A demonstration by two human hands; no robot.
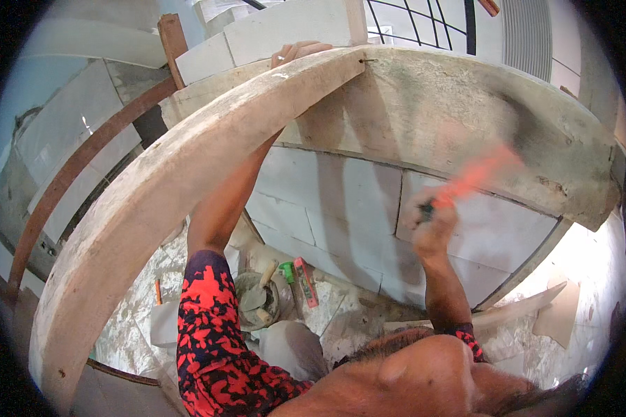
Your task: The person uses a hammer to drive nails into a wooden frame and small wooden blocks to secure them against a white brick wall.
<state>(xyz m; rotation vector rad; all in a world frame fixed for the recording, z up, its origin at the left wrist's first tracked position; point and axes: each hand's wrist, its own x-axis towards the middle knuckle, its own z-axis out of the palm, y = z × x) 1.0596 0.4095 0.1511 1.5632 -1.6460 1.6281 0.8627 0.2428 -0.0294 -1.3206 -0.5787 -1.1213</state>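
Note:
My right hand [435, 221] grips a hammer [476, 174] by its handle. The handle is red with a dark end, and both it and the dark head are smeared by motion. The head is close to a wide, pale wooden board [438, 104] that spans a wall of white blocks [341, 201]. A second wooden plank [167, 160] comes toward me from the left end of that board, bent by the lens. My left arm passes behind this plank, and the fingers of my left hand [300, 53] curl at its upper edge; the palm is hidden.
Below stands a bucket [275, 306] with a trowel [253, 297] in it. Beside it lie a green-handled tool [287, 270] and a red level [305, 281]. Wood scraps [522, 306] lean at lower right. A brown curved bar [69, 174] runs along the left.

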